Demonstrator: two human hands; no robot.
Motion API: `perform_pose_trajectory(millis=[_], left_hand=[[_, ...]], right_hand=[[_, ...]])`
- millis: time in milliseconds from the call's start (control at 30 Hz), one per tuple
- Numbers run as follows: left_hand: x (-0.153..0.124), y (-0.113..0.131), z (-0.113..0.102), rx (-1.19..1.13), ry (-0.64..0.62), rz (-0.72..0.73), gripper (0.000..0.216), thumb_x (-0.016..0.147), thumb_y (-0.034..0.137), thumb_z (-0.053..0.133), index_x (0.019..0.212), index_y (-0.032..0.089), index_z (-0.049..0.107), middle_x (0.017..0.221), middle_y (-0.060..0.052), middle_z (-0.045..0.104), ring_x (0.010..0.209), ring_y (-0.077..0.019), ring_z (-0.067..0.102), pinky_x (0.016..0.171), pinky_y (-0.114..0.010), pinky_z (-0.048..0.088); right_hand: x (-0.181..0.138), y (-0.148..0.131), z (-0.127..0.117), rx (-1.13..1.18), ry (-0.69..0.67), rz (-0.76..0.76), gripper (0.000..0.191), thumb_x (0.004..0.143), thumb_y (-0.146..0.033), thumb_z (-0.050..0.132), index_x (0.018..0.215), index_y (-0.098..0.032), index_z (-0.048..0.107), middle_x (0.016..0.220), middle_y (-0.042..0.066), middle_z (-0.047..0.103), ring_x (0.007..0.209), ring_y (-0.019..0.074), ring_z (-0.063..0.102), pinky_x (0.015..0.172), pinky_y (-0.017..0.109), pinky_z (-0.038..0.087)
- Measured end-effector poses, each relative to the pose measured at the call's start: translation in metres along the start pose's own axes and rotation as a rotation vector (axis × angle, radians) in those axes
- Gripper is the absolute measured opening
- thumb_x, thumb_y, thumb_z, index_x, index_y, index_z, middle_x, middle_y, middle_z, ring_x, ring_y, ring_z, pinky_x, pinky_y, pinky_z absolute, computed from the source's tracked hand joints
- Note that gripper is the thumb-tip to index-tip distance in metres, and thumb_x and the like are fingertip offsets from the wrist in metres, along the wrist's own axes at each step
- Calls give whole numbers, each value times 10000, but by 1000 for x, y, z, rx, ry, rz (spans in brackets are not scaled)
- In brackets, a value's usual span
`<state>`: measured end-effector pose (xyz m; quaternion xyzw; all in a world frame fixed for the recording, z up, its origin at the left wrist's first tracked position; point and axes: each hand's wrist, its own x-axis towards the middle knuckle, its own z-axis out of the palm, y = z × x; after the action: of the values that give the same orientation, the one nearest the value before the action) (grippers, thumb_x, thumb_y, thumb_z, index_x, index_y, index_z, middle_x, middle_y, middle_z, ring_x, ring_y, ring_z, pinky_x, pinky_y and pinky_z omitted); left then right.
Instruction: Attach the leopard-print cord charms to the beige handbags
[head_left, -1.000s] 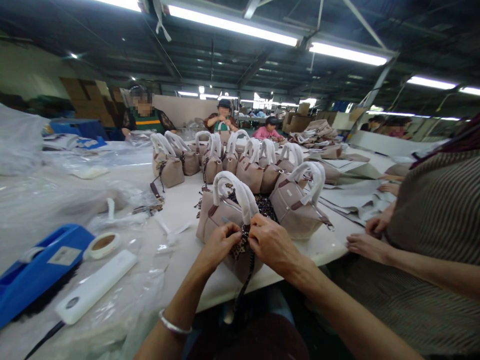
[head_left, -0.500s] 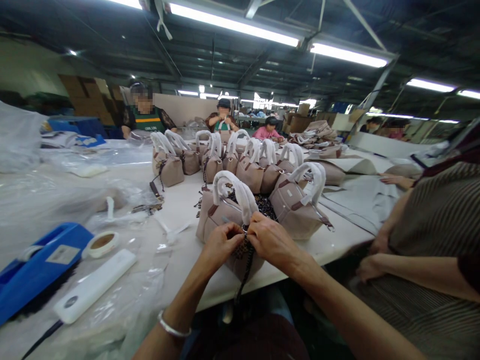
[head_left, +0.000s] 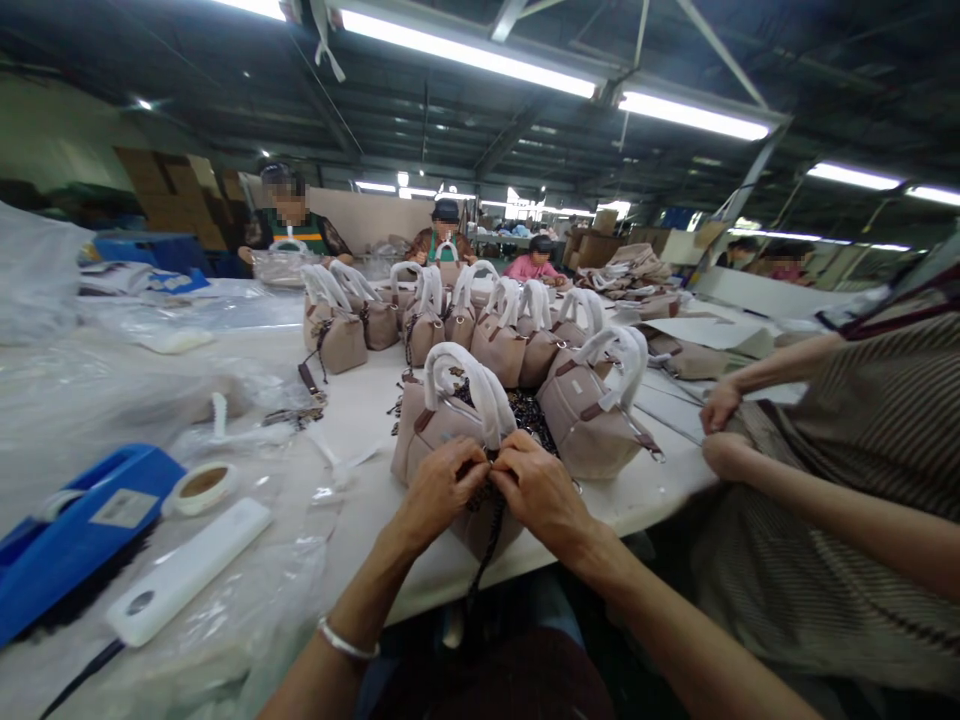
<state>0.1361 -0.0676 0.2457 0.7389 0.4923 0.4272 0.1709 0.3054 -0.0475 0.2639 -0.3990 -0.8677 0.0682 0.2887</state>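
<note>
A taupe handbag [head_left: 414, 428] with white-wrapped handles [head_left: 463, 378] stands on the table in front of me. At its near end, my left hand [head_left: 442, 487] and my right hand [head_left: 538, 492] meet, both with fingertips pinched. Between them is the top of a dark chain strap [head_left: 490, 545], which hangs down the bag's end past the table edge. My fingers cover the strap's end and the small metal fitting there. A second taupe handbag [head_left: 589, 420] stands just right of this one, with more dark chain [head_left: 529, 412] heaped between the two.
Several similar handbags [head_left: 499, 345] stand in rows behind. To the left lie a blue tape dispenser [head_left: 112, 510], a tape roll [head_left: 201, 489], a white corded device [head_left: 191, 570] and clear plastic sheeting [head_left: 247, 600]. A co-worker's arms [head_left: 795, 500] are close on the right; others sit across the table.
My right hand has lowered slightly and its fingers have shifted at the strap's top; my left hand stays nearly in place. The co-worker's hands on the right have come together nearer the table edge.
</note>
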Motion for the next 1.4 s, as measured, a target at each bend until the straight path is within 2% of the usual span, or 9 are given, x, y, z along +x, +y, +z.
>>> perform_pose_trajectory(millis=[267,400,567,733,833,933,1033,1167,1400], left_hand=[[2,-6,15,-211,221,-273,187,850,301,490,689,207,504,635,45,499,615,-135,482,611,-249,374],[-2,-4,20,-120,287,-234,166,870,291,469,727,215,504,644,44,506,613,-136,496,635,-258,373],[-9,-5,14,-90,384,-241,132,888,319,458,806,226,502,676,26,575,640,-160,567,665,-279,417],[-5,-3,4,-573,441,-290,164,926,384,417,871,229,411,843,-25,688,729,-168,655,696,-308,498],[-1,0,3,-896,420,-319,199,910,403,454,844,232,376,687,32,638,645,-145,635,614,-267,491],[2,1,7,-1001,355,-371,251,871,411,519,790,232,363,535,101,481,471,-96,514,429,-179,357],[4,-1,10,-923,310,-389,261,847,426,561,794,223,405,519,106,442,432,-79,437,387,-166,290],[7,-8,7,-753,224,-393,161,830,355,553,841,211,482,600,63,557,531,-114,528,515,-224,425],[2,-2,-1,-169,111,-276,96,780,206,558,752,211,650,754,-10,695,745,-203,625,710,-311,438]], right_hand=[[2,3,-6,173,92,3,129,812,-103,618,722,-185,663,835,27,611,831,147,603,796,271,464],[2,2,-7,189,110,48,19,814,-173,646,803,-187,652,816,13,606,789,149,588,750,267,459],[1,4,-6,181,91,61,38,832,-218,650,849,-196,675,852,18,612,815,151,592,765,263,455],[2,4,-4,100,52,104,80,848,-246,642,847,-189,698,839,34,628,826,166,604,782,271,457],[4,-3,-4,23,-31,112,140,867,-312,626,862,-204,716,845,40,648,828,173,621,782,276,453],[4,-12,-5,-62,-90,130,179,869,-369,617,891,-223,718,872,44,675,822,183,639,745,279,451],[6,-17,-8,-115,-118,174,183,837,-382,641,924,-245,726,895,45,716,838,198,657,704,276,443],[12,-15,-13,-22,-182,288,167,779,-389,663,857,-278,761,804,15,747,752,188,668,622,256,422],[13,-8,-18,290,-151,410,177,723,-310,658,824,-219,771,686,-3,722,658,164,641,593,237,433]])
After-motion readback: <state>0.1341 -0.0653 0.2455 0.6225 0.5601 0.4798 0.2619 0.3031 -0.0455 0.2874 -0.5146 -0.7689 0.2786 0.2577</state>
